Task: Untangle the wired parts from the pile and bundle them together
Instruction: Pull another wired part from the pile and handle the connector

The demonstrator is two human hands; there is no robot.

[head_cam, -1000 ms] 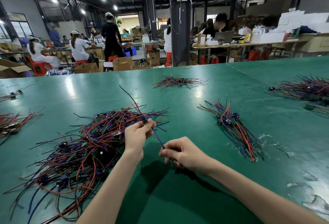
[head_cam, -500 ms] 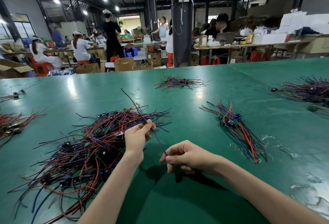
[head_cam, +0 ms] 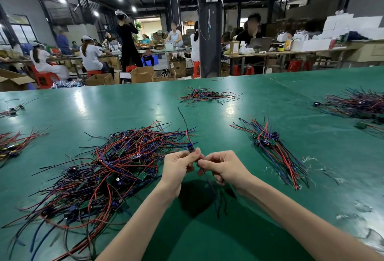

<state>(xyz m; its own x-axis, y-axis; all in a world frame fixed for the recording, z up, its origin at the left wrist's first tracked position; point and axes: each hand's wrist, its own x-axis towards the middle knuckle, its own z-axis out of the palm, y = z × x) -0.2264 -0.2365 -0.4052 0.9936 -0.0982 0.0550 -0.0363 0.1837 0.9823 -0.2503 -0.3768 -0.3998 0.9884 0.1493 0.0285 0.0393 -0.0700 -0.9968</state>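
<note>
At frame centre, left hand (head_cam: pixel 178 167) and right hand (head_cam: pixel 225 167) both pinch one wired part (head_cam: pixel 190 148), just right of the pile (head_cam: pixel 108 169). Judged light, wires limp and snag-prone; hold at its rigid component.

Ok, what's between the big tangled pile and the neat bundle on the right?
In the head view, the left hand and right hand, together pinching one wired part above the green table; the tangled pile and neat bundle lie either side.
</note>
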